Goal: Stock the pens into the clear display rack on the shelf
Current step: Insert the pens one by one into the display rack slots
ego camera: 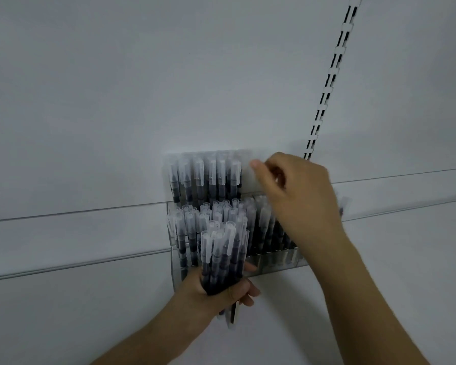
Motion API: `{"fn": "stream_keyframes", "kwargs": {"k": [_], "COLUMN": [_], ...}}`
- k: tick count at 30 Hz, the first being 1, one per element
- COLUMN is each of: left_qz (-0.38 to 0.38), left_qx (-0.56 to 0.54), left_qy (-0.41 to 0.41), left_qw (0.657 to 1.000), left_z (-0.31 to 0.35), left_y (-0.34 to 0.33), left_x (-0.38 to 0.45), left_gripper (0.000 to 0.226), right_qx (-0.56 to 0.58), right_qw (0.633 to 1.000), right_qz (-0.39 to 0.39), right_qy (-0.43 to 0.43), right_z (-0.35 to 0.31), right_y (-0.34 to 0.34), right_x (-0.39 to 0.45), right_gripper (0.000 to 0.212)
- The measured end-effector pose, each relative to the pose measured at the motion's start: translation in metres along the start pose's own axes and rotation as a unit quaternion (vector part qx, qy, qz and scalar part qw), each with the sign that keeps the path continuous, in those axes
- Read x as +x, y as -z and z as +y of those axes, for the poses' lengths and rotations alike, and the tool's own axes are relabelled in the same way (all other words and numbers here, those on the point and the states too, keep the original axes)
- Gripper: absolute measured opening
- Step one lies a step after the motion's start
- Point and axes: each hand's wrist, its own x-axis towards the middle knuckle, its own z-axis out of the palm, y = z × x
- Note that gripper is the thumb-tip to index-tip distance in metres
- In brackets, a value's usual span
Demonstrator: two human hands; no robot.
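Observation:
A clear tiered display rack hangs on the white wall panel. Several dark pens with frosted caps stand upright in its upper row, and more fill the lower rows. My left hand is below the rack's left part, clenched around a bundle of pens that point upward. My right hand is raised in front of the rack's right side, fingers curled with the thumb pointing left toward the upper row's empty right end. Whether it holds a pen is hidden by the hand itself.
The white back panel has horizontal grooves running left and right of the rack. A slotted vertical upright runs up the wall at the upper right. A blurred pen cap shows just right of my right hand.

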Motion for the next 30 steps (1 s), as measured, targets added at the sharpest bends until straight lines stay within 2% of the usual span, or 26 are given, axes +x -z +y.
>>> {"fn": "stream_keyframes", "kwargs": {"k": [2, 3, 8, 12, 18, 22, 25, 28, 30], "left_qz": [-0.003, -0.003, -0.006, 0.004, 0.008, 0.008, 0.006, 0.014, 0.018], "left_qx": [0.009, 0.013, 0.028, 0.025, 0.022, 0.034, 0.043, 0.012, 0.002], "left_qy": [0.002, 0.001, -0.012, -0.004, -0.013, -0.016, -0.011, -0.006, -0.008], "left_qw": [1.0, 1.0, 1.0, 1.0, 1.0, 0.999, 0.999, 1.0, 1.0], "left_z": [0.001, 0.001, -0.001, -0.002, -0.001, -0.001, -0.003, -0.004, -0.003], "left_y": [0.0, 0.0, 0.0, 0.0, 0.0, 0.0, 0.0, 0.0, -0.001], "left_x": [0.0, -0.001, 0.0, 0.002, 0.001, 0.0, 0.001, 0.001, 0.001], "left_gripper": [0.016, 0.016, 0.013, 0.015, 0.014, 0.013, 0.013, 0.012, 0.014], "right_qx": [0.071, 0.093, 0.113, 0.149, 0.246, 0.329, 0.397, 0.461, 0.505], "right_qw": [0.995, 0.993, 0.99, 0.982, 0.958, 0.928, 0.909, 0.883, 0.851], "right_qz": [0.065, 0.072, -0.041, -0.084, -0.144, -0.171, -0.106, 0.009, 0.089], "right_qy": [0.007, 0.013, 0.075, 0.085, 0.034, -0.034, -0.072, -0.093, -0.117], "right_z": [0.003, 0.004, 0.01, 0.021, 0.024, 0.025, 0.026, 0.027, 0.03], "right_y": [0.012, 0.014, -0.013, -0.023, -0.023, -0.02, -0.017, -0.011, -0.004], "right_x": [-0.02, -0.031, -0.07, -0.071, -0.073, -0.071, -0.069, -0.066, -0.063], "right_gripper": [0.044, 0.046, 0.043, 0.032, 0.028, 0.026, 0.025, 0.025, 0.028]}}
